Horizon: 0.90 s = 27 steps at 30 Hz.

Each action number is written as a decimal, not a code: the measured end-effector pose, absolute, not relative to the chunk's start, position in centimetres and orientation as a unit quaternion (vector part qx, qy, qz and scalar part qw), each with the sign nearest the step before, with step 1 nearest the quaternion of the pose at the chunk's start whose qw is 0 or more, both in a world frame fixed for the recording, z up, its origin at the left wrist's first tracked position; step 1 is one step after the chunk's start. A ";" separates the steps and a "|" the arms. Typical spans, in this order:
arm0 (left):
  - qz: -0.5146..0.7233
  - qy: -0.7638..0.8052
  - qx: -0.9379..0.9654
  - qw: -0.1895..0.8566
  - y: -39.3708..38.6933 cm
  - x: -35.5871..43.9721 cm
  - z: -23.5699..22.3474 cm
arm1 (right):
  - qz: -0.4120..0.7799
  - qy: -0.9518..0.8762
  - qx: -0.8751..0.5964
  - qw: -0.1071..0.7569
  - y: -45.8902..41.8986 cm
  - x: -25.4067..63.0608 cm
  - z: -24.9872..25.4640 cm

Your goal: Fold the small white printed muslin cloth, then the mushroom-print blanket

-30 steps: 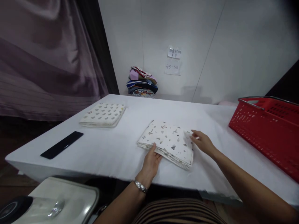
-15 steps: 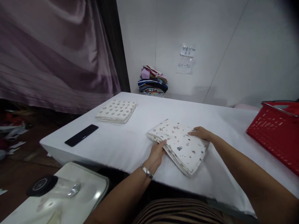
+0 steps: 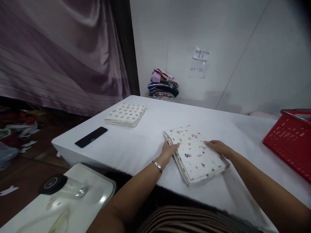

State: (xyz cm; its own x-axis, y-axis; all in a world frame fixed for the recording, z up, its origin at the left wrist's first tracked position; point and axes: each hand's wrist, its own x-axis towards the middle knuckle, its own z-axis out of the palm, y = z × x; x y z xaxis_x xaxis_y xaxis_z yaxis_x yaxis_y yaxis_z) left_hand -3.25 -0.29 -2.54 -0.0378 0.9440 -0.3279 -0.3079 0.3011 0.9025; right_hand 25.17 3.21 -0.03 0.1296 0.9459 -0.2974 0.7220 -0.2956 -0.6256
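Observation:
A folded white cloth (image 3: 194, 158) with small grey and black prints lies over the front of the white table, slightly lifted at its near left side. My left hand (image 3: 168, 151), a silver bracelet on its wrist, grips the layered left edge, thumb on top and fingers underneath. On the far right side, my right hand (image 3: 217, 148) is closed over the edge, its thumb and fingertips on the upper face; the fingers beneath are hidden. Farther left on the table lies a second folded cloth (image 3: 126, 114), white with rows of grey shapes.
A black phone (image 3: 91, 137) lies near the table's left edge. The red basket (image 3: 290, 142) stands at the right. A white stand (image 3: 94, 194) at lower left bears a clear jar with a black lid (image 3: 53, 183). Folded fabrics (image 3: 163, 84) are stacked beyond the table (image 3: 145, 145).
The held cloth has turned clockwise a little between my hands. My left thumb now lies farther over its top. The whole view has shifted slightly left.

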 end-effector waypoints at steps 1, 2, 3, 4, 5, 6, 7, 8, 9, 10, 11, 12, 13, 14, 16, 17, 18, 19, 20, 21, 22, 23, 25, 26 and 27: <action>0.503 0.530 0.313 0.606 -0.2 -3.2 -2.5 | 0.326 -0.571 -0.733 0.174 3.3 24.7 0.1; 0.501 0.543 0.318 0.594 -0.1 -3.2 -2.5 | 0.323 -0.571 -0.733 0.181 3.2 24.4 0.2; 0.502 0.551 0.324 0.583 0.1 -3.3 -2.5 | 0.322 -0.572 -0.731 0.189 3.1 24.1 0.1; 0.507 0.553 0.330 0.572 0.2 -3.5 -2.5 | 0.317 -0.576 -0.726 0.201 2.8 24.0 0.0; 0.515 0.553 0.334 0.563 0.3 -3.7 -2.6 | 0.319 -0.581 -0.719 0.209 2.5 24.0 -0.2; 0.523 0.555 0.334 0.555 0.3 -4.0 -2.6 | 0.324 -0.585 -0.713 0.211 2.2 24.0 -0.5; 0.527 0.559 0.328 0.549 0.4 -4.2 -2.7 | 0.326 -0.585 -0.713 0.209 1.9 24.1 -0.9; 0.529 0.565 0.320 0.546 0.4 -4.4 -2.8 | 0.325 -0.584 -0.715 0.202 1.7 24.1 -1.2; 0.529 0.570 0.311 0.547 0.4 -4.6 -2.9 | 0.322 -0.586 -0.718 0.192 1.6 24.2 -1.5; 0.528 0.573 0.303 0.549 0.4 -4.7 -3.0 | 0.315 -0.590 -0.722 0.179 1.5 24.3 -1.7; 0.527 0.575 0.297 0.551 0.4 -4.8 -3.0 | 0.305 -0.595 -0.726 0.162 1.5 24.3 -1.8; 0.529 0.574 0.292 0.553 0.3 -4.8 -3.0 | 0.292 -0.603 -0.729 0.141 1.5 24.2 -1.8; 0.530 0.572 0.288 0.556 0.2 -4.8 -3.0 | 0.274 -0.612 -0.732 0.119 1.6 24.0 -1.7; 0.531 0.571 0.283 0.559 0.2 -4.8 -3.0 | 0.246 -0.624 -0.734 0.103 1.7 23.8 -1.5; 0.536 0.570 0.271 0.561 0.0 -4.7 -3.1 | 0.175 -0.665 -0.719 0.101 1.6 23.0 -0.9; 0.538 0.569 0.267 0.562 0.0 -4.7 -3.1 | 0.144 -0.691 -0.698 0.118 1.5 22.4 -0.6; 0.539 0.568 0.266 0.562 -0.1 -4.7 -3.1 | 0.123 -0.718 -0.670 0.142 1.3 21.7 -0.3; 0.539 0.567 0.267 0.563 -0.1 -4.7 -3.2 | 0.115 -0.742 -0.639 0.165 1.1 20.8 0.0; 0.537 0.565 0.270 0.566 -0.1 -4.7 -3.2 | 0.118 -0.763 -0.609 0.184 0.9 19.8 0.1; 0.532 0.563 0.271 0.571 -0.1 -4.7 -3.3 | 0.128 -0.779 -0.582 0.196 0.7 18.7 0.2; 0.528 0.561 0.268 0.579 -0.1 -4.8 -3.3 | 0.139 -0.791 -0.560 0.202 0.6 17.5 0.2; 0.526 0.557 0.260 0.587 0.0 -4.8 -3.3 | 0.147 -0.804 -0.540 0.203 0.5 16.3 0.0; 0.528 0.543 0.244 0.606 0.0 -4.9 -3.2 | 0.156 -0.832 -0.500 0.183 0.4 13.9 -0.5; 0.530 0.532 0.240 0.615 -0.1 -5.0 -3.1 | 0.157 -0.847 -0.480 0.163 0.4 12.9 -0.9; 0.531 0.521 0.241 0.623 -0.1 -5.1 -3.0 | 0.156 -0.861 -0.464 0.141 0.3 12.0 -1.2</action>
